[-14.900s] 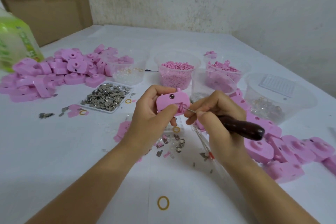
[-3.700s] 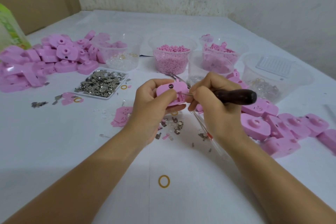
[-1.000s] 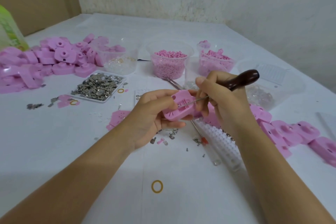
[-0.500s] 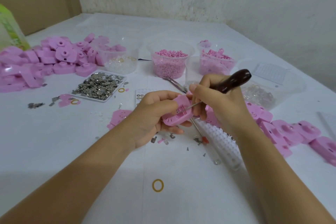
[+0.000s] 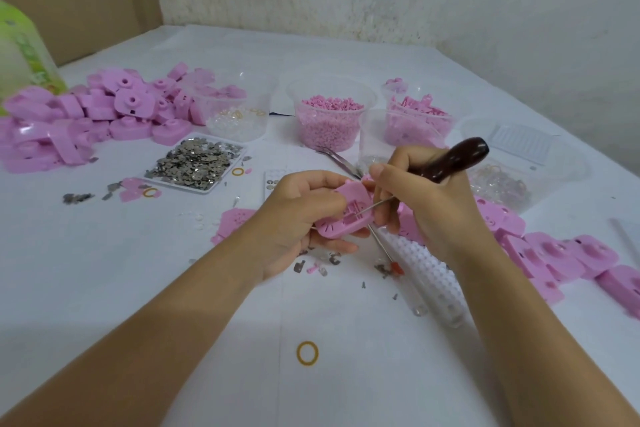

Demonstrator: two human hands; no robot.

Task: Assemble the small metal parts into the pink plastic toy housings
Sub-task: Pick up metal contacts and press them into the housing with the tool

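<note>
Rubber ring (image 5: pixel 307 353), yellow, lies nearest us on the white table (image 5: pixel 104 288). Beyond it, at centre, we see the left hand (image 5: pixel 294 215) curled round one pink housing (image 5: pixel 341 218), thumb on its upper face and fingers beneath, holding it just above the table. The right hand (image 5: pixel 426 208) grips a wooden-handled pick (image 5: pixel 457 161), whose thin shaft reaches into the housing's open recess; whether a metal part sits there we cannot tell. We judge the housing light, rigid and smooth, best held by its outer edges so that the recess stays clear. Farther off lie a tray of metal parts (image 5: pixel 195 163), which look flat, tiny and likely easy to drop, and a heap of housings (image 5: pixel 104 111).
</note>
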